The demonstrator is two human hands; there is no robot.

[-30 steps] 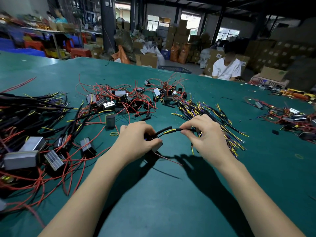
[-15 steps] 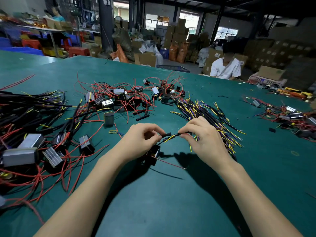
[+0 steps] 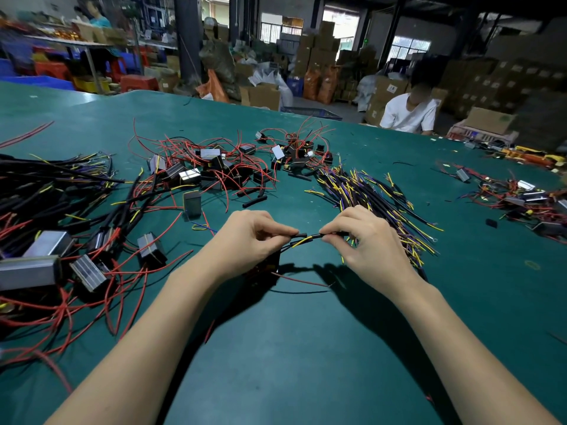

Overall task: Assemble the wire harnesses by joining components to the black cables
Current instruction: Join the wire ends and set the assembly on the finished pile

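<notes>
Pinching from both sides, the hands meet just above the green tabletop (image 3: pixel 306 348) with a short gap between them. The left hand (image 3: pixel 245 240) holds a small black sleeve end (image 3: pixel 300 235) between thumb and forefinger, and a dark component (image 3: pixel 265 266) with a red lead hangs beneath its palm. The right hand (image 3: pixel 368 240) pinches the black cable (image 3: pixel 333 234), whose yellow wire (image 3: pixel 302 241) pokes out toward the left hand. The cable's long axis runs left to right, nearly level — so sleeve and wire tips lie almost in line, close together; whether they already touch I cannot tell. Joining them looks to depend on keeping that line while the hands close the gap. The right hand sits just beside the pile of spare cables (image 3: pixel 368 191); more components (image 3: pixel 214 170) lie farther back.
</notes>
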